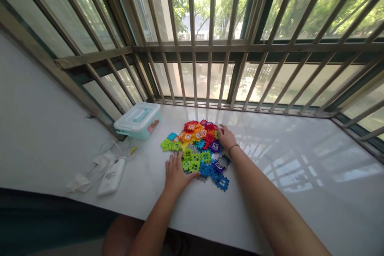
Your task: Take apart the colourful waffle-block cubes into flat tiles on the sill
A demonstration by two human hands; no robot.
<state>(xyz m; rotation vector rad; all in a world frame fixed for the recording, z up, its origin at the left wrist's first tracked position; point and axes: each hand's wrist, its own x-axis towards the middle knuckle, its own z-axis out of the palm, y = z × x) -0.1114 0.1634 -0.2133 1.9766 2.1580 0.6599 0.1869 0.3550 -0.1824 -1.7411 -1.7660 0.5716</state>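
A heap of colourful plastic building pieces (196, 157) with toothed edges and window-like grids lies on the white ledge. Red and orange ones are at the far side, green ones at the near left, blue and purple ones at the near right. My left hand (176, 173) rests at the heap's near left edge, fingers spread, its thumb by the blue pieces (205, 169). At the far right edge, my right hand (227, 138) touches the pieces beside the red ones (209, 140). Its fingers are partly hidden, so any grip on a piece cannot be made out.
A pale teal plastic box (138, 121) with a closed lid stands at the back left. Left of the heap lie a white power bank (112, 176), a cable (109, 144) and crumpled tissue (79, 184). Metal window bars (194, 76) line the back of the ledge (300, 148).
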